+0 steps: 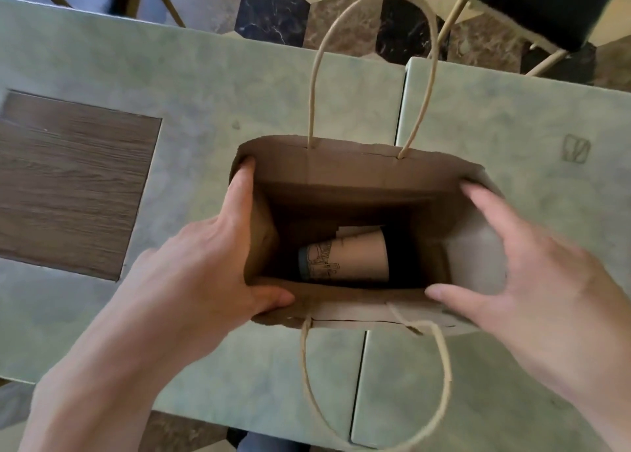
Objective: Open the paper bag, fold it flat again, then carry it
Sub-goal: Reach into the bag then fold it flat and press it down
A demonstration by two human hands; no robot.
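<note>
A brown paper bag [355, 175] stands upright on the table with its mouth spread wide. Two twisted paper handles rise from its far and near rims. My left hand [211, 257] grips the bag's left side, with the thumb inside the near rim and the fingers along the left wall. My right hand [519, 267] presses on the bag's right side, fingers spread, thumb at the near rim. At the bottom of the bag a paper cup [345, 260] with a blue drawing lies on its side, with a slip of white paper behind it.
The bag stands on a pale green marbled table [191, 86] with a dark wood inset [71, 181] at the left. A seam splits the table under the bag. A dark chair [536, 4] stands beyond the far edge at the right, over a patterned stone floor.
</note>
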